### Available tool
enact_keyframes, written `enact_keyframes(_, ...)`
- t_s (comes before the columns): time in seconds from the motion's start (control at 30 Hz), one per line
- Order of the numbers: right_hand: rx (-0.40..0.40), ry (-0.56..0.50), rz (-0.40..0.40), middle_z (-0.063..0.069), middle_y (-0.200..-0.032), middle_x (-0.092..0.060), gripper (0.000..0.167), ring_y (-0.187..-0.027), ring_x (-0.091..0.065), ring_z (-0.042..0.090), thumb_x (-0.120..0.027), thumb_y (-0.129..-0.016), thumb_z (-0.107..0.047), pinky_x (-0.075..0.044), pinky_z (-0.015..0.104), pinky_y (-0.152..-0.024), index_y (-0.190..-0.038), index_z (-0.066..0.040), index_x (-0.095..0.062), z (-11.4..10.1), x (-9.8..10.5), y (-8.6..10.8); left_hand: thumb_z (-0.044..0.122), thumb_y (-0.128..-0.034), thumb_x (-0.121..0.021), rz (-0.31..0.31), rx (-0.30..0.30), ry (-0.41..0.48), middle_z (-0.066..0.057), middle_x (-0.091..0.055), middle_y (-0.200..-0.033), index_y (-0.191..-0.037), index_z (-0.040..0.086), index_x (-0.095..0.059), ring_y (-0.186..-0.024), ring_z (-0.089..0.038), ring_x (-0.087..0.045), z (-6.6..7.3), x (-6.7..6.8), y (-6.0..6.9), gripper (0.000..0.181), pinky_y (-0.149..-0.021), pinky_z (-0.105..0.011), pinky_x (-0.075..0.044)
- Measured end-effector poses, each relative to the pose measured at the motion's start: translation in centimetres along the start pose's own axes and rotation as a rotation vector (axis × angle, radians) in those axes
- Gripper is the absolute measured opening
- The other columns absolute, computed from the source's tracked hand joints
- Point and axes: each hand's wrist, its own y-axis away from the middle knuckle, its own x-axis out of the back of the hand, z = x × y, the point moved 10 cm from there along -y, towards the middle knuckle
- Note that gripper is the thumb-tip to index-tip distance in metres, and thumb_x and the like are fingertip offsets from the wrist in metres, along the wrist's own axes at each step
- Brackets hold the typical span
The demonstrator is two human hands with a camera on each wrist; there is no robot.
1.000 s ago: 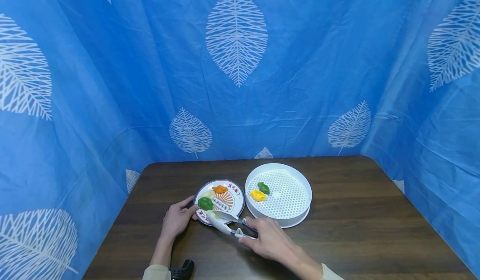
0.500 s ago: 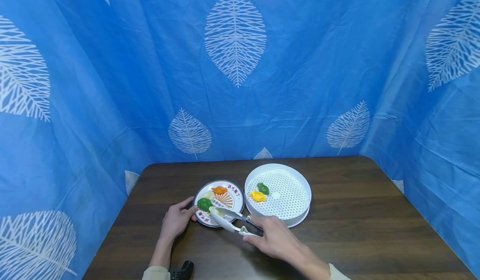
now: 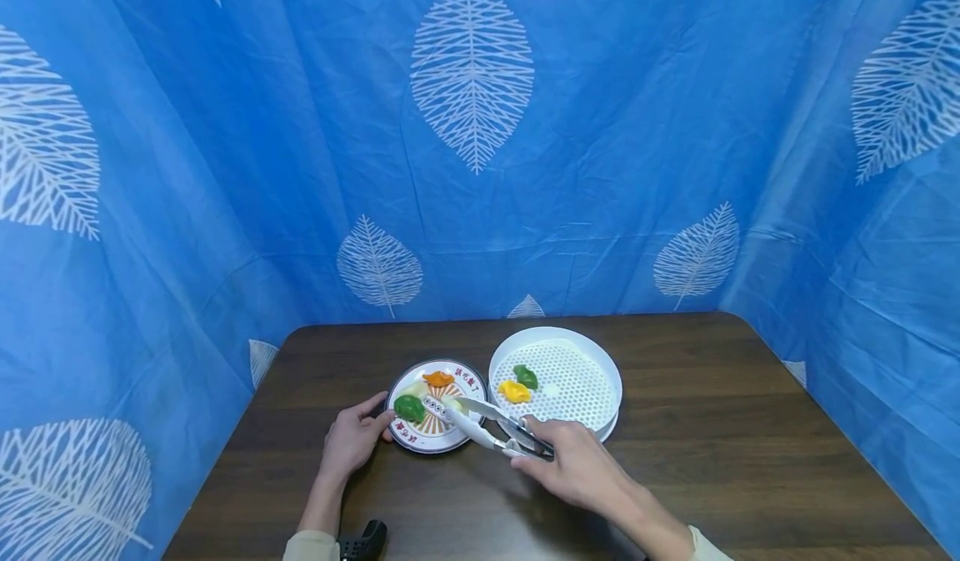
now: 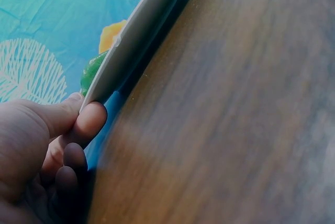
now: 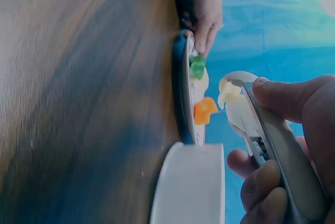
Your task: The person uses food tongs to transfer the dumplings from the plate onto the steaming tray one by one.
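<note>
My left hand [image 3: 354,440] pinches the near-left rim of a patterned plate [image 3: 474,388]; in the left wrist view the thumb lies above the edge and a finger below. On the plate sit a green dumpling-shaped piece [image 3: 409,408], an orange one [image 3: 438,378] and a pale one [image 3: 417,389]. With my right hand [image 3: 573,465] I grip a pair of tongs [image 3: 474,429], their tips over the plate. A pale dumpling-like piece [image 5: 230,98] is between the tips in the right wrist view, apart from the plate.
A white round steamer tray [image 3: 581,378] with a perforated floor stands right beside the plate, holding a dark green piece [image 3: 526,376] and a yellow piece [image 3: 514,392]. A black object [image 3: 363,542] is by the left sleeve. Blue curtain surrounds the wooden table [image 3: 712,444].
My right hand and the tongs have moved right and up, away from the green piece, carrying the pale piece. The left hand stays at the plate's rim.
</note>
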Motion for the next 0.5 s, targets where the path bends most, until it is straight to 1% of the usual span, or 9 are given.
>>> enact_keyframes(0.1,-0.034,0.007,0.005,0.005,-0.119,-0.077,0.063,-0.085,-0.061,0.004,-0.078,-0.086,-0.052,-0.052,0.027,-0.073,-0.131,-0.009,-0.072,0.8,0.6,0.1,0.039,-0.1003,-0.065,-0.001,0.0,0.0,0.001,-0.068,-0.066,-0.151,0.02,-0.055,-0.05,-0.016,-0.044,0.1,0.0,-0.1,0.055,-0.059,-0.032,-0.033)
enact_keyframes(0.17,-0.051,0.018,0.014,0.005,-0.119,-0.077,0.063,-0.086,-0.062,0.006,-0.079,-0.086,-0.052,-0.053,0.028,-0.074,-0.131,-0.01,-0.072,1.4,1.0,0.1,0.039,-0.1004,-0.065,-0.003,0.002,-0.001,0.001,-0.067,-0.065,-0.151,0.02,-0.055,-0.05,-0.016,-0.044,0.1,0.0,-0.1,0.055,-0.059,-0.032,-0.032)
enact_keyframes(0.27,-0.054,0.041,0.041,0.006,-0.122,-0.076,0.06,-0.097,-0.071,0.012,-0.08,-0.086,-0.05,-0.057,0.035,-0.083,-0.13,-0.009,-0.073,2.0,1.7,0.1,0.039,-0.1004,-0.065,0.0,0.001,-0.008,0.001,-0.066,-0.064,-0.151,0.02,-0.055,-0.05,-0.016,-0.044,0.1,0.0,-0.1,0.055,-0.06,-0.033,-0.032)
enact_keyframes(0.37,-0.063,0.047,0.059,0.006,-0.125,-0.075,0.058,-0.11,-0.072,0.018,-0.08,-0.086,-0.047,-0.057,0.042,-0.091,-0.129,-0.009,-0.073,2.6,2.3,0.2,0.039,-0.1003,-0.065,0.002,-0.004,-0.013,0.001,-0.066,-0.063,-0.15,0.021,-0.055,-0.05,-0.015,-0.044,0.1,0.0,-0.1,0.054,-0.061,-0.033,-0.032)
enact_keyframes(0.5,-0.085,0.045,0.059,0.006,-0.126,-0.075,0.057,-0.112,-0.072,0.021,-0.08,-0.086,-0.047,-0.057,0.044,-0.092,-0.13,-0.011,-0.073,3.6,3.0,0.3,0.04,-0.1003,-0.065,0.0,-0.006,-0.009,0.001,-0.066,-0.063,-0.151,0.021,-0.055,-0.05,-0.015,-0.043,0.0,0.0,-0.1,0.054,-0.06,-0.032,-0.032)
